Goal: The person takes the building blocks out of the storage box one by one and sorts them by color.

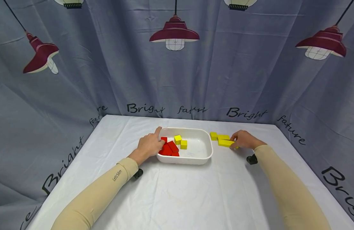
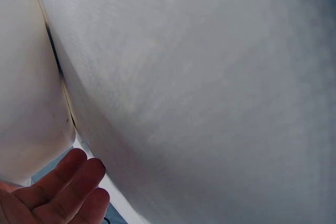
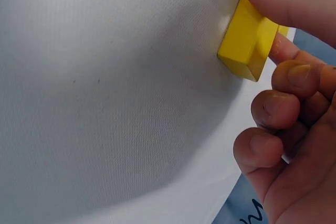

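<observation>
Right fingers [image 3: 296, 77] slightly apart around yellow block [image 3: 244, 38]

Tray [image 1: 198, 143]: one. Yellow blocks [image 1: 184, 144]: five visible. Red blocks [image 1: 173, 146]: at least three, overlapping. Hands [image 1: 149, 145]: two. Table [image 1: 179, 191]: one. Printed red lamps [image 1: 174, 31]: three.

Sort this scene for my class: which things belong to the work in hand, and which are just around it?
Work:
- white tray
- red blocks, inside
- yellow blocks, inside and beside
- long yellow block in the right fingers

Surroundings:
- white tablecloth
- lamp-printed curtain
</observation>
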`<state>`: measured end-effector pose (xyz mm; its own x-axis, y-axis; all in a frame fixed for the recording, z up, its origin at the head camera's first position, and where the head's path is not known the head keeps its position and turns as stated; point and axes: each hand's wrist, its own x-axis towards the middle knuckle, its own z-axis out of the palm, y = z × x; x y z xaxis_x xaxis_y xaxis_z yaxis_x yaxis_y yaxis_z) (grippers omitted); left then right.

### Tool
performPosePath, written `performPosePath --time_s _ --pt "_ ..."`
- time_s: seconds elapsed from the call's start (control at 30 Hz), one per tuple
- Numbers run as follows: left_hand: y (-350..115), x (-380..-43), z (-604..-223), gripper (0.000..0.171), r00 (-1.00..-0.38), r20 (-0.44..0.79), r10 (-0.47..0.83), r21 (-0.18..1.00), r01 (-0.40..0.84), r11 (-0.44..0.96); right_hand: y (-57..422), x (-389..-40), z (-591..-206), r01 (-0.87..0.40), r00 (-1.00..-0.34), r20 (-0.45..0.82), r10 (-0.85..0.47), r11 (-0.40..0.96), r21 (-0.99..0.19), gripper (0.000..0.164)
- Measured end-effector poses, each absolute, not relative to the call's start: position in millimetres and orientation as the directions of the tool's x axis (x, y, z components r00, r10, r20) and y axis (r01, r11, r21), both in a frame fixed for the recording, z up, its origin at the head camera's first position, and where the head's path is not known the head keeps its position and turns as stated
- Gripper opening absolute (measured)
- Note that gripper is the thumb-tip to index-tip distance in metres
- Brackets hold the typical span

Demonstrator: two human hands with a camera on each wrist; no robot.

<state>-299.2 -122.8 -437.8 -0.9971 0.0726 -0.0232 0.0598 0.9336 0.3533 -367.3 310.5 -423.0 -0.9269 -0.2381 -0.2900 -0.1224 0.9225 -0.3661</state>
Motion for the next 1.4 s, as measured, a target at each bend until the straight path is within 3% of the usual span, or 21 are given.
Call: performPosePath --time_s 0.63,0.9,1.4 --pt "-122 -299 -438 0.067 -0.996 -0.011 0.084 0.356 0.074 0.931 304 -372 -421 -0.087 -0.951 -0.263 -0.163 0.957 -0.277 0.054" --pt "-123 -299 -436 0.067 -0.997 -0.007 0.08 0.361 0.073 0.93 297 -373 -411 -0.074 -0.96 -0.237 -0.151 0.949 -0.305 0.048" --pt "-124 -299 -437 0.067 -0.997 -0.008 0.08 0.353 0.073 0.933 267 -365 -392 -0.165 -0.955 -0.171 -0.244 0.912 -0.376 0.04"
